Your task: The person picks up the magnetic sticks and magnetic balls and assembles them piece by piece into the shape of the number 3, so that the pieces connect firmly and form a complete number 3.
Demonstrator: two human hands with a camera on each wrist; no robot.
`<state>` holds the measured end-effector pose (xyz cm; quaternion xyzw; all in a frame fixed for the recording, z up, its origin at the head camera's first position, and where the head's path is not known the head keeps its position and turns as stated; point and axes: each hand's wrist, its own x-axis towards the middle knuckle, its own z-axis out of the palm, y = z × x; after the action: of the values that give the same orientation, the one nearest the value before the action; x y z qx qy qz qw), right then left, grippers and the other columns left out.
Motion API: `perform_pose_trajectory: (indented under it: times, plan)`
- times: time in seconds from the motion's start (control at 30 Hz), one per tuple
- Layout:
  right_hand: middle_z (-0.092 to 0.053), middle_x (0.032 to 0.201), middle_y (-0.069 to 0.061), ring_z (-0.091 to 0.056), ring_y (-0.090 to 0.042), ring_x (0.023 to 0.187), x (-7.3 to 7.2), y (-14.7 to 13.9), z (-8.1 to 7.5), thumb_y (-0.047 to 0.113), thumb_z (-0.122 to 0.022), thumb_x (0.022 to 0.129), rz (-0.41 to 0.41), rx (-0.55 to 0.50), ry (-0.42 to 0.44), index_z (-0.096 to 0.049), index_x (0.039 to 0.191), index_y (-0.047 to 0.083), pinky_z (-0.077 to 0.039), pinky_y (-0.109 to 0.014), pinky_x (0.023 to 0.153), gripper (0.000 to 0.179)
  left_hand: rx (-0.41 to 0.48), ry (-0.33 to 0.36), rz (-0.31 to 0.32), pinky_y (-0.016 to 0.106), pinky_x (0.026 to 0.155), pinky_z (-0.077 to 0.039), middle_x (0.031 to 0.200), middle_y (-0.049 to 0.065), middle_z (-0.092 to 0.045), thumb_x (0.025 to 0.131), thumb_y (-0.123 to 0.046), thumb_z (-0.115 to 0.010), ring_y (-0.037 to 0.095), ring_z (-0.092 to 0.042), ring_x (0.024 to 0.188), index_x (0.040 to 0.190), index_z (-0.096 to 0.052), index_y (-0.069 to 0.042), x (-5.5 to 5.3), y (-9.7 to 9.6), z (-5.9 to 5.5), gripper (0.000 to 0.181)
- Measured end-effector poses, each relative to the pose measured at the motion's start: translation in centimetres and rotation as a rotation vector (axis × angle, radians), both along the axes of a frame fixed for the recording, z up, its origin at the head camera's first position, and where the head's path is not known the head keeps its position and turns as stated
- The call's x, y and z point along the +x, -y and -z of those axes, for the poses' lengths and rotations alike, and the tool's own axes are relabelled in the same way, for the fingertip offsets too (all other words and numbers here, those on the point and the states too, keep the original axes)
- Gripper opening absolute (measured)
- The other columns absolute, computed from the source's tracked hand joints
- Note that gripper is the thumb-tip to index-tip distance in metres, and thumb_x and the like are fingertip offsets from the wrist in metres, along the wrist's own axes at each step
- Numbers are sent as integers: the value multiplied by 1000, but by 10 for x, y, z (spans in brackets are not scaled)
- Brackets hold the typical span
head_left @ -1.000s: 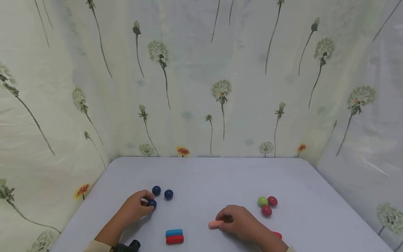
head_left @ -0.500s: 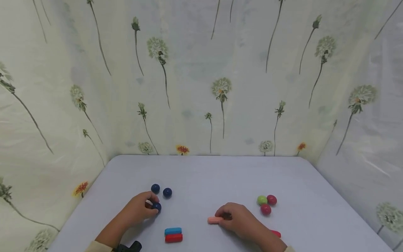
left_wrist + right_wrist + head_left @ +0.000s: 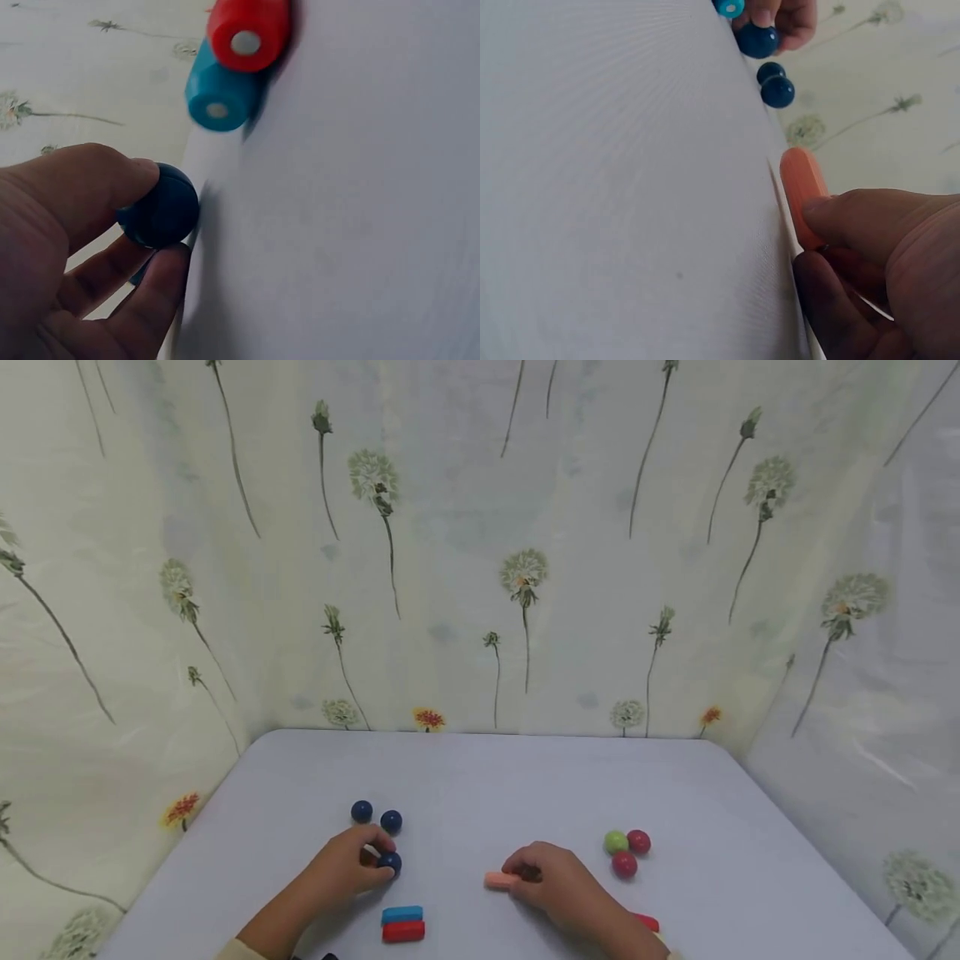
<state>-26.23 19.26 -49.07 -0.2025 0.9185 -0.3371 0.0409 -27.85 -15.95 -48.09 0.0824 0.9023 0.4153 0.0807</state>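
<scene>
Between its thumb and fingers my left hand [image 3: 341, 870] pinches a dark blue ball [image 3: 391, 865], close over the table. In the left wrist view this ball [image 3: 161, 214] shows a fine seam. Two like balls [image 3: 362, 812] [image 3: 391, 822] lie just beyond that hand. My right hand [image 3: 558, 887] grips one end of a short, faceted peach-coloured stick [image 3: 497, 881], which points left. Nearer to me, a blue stick [image 3: 402, 914] and a red stick [image 3: 403, 932] lie side by side. Pale round discs mark their ends in the left wrist view.
A green ball [image 3: 616, 842] and two red balls [image 3: 639, 841] [image 3: 624, 864] sit clustered at the right. Another red stick [image 3: 647, 922] is partly hidden by my right forearm. Flower-patterned sheeting [image 3: 450, 543] rises behind and beside the white table [image 3: 517, 777].
My left hand has moved right and a little towards me with the ball, away from the two other blue balls. My right hand, holding the peach-coloured stick, has shifted slightly away from me.
</scene>
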Motion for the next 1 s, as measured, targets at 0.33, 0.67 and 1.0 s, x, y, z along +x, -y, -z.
perform_pose_trajectory:
  times: [0.33,0.67,1.0]
  plan:
    - [-69,102,17,-61,-7,96,-3,4,1,33,-80,93,31,-4,16,-76,105,30,-55,-32,88,13,3,16,94,37,81,-60,104,-2,-70,87,-19,-86,16,-66,95,105,-70,-19,-6,-21,1,25]
    - [-69,101,13,-61,-10,95,-6,3,3,32,-80,93,56,-23,61,-77,106,26,-56,-33,86,14,-16,22,153,41,86,-59,102,-4,-70,88,-21,-86,16,-66,95,103,-69,-22,-15,-55,-2,23]
    - [-70,100,14,-61,-7,94,-5,3,3,36,-79,94,48,-30,38,-77,105,27,-54,-29,84,14,-17,34,164,43,88,-58,100,-6,-69,87,-23,-86,16,-65,95,100,-69,-25,-18,-79,0,21]
